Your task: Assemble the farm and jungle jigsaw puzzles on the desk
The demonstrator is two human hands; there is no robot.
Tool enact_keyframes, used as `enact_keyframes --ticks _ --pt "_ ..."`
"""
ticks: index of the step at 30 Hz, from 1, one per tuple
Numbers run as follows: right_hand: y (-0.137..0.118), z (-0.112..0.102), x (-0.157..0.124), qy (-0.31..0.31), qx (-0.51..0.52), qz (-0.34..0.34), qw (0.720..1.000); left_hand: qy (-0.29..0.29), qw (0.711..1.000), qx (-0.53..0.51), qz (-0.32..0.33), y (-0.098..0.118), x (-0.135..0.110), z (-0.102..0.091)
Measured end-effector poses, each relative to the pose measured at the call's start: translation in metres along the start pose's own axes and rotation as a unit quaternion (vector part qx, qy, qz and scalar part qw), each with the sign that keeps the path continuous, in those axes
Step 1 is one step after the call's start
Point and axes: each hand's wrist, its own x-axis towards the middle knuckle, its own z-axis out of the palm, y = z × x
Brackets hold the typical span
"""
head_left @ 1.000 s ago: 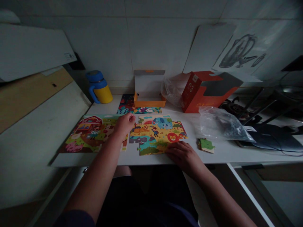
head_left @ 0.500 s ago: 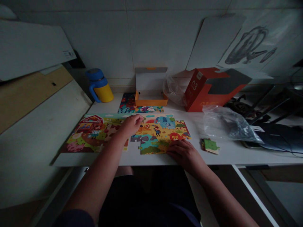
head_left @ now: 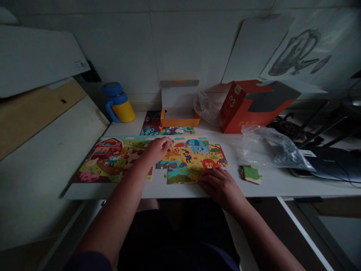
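My left hand [head_left: 156,150] is curled, its fingertips on the upper left of a jigsaw of cartoon animals [head_left: 191,162], and I cannot tell whether it pinches a piece. My right hand [head_left: 218,187] lies flat on the jigsaw's lower right edge, holding nothing I can see. To the left, a farm-scene puzzle [head_left: 108,160] with a red barn lies beside my left wrist. A small stack of loose puzzle pieces [head_left: 250,174] sits to the right of my right hand.
The white desk [head_left: 225,184] also bears a jungle puzzle [head_left: 166,129], an open orange-rimmed box [head_left: 179,103], a red carton [head_left: 251,107], a blue-and-yellow bottle [head_left: 118,103] and a plastic bag [head_left: 272,150]. A dark tablet-like object [head_left: 329,163] lies at the far right.
My left hand has slid right and forward over the jigsaw since the oldest frame. The view has shifted slightly. Almost nothing differs in the last half second.
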Motion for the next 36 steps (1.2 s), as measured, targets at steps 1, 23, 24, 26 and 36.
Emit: enact_keyframes --ticks 1,23,24,26,36 --pt "0.000 0.000 0.000 0.003 -0.002 -0.002 1.000 -0.001 1.000 0.001 0.000 0.000 0.000 0.000" --pt "0.001 0.000 0.000 0.003 -0.014 -0.004 1.000 -0.056 0.992 0.113 0.026 -0.024 0.034 0.012" --pt "0.001 0.000 0.001 0.002 -0.012 -0.004 1.000 -0.068 0.991 0.117 0.015 -0.023 0.041 0.011" --pt "0.001 0.000 0.001 0.000 -0.009 -0.004 1.000 -0.085 0.989 0.119 -0.012 -0.021 0.052 0.008" --pt "0.000 0.002 0.002 0.005 -0.009 0.005 1.000 -0.038 0.997 0.018 -0.059 -0.016 0.052 0.007"
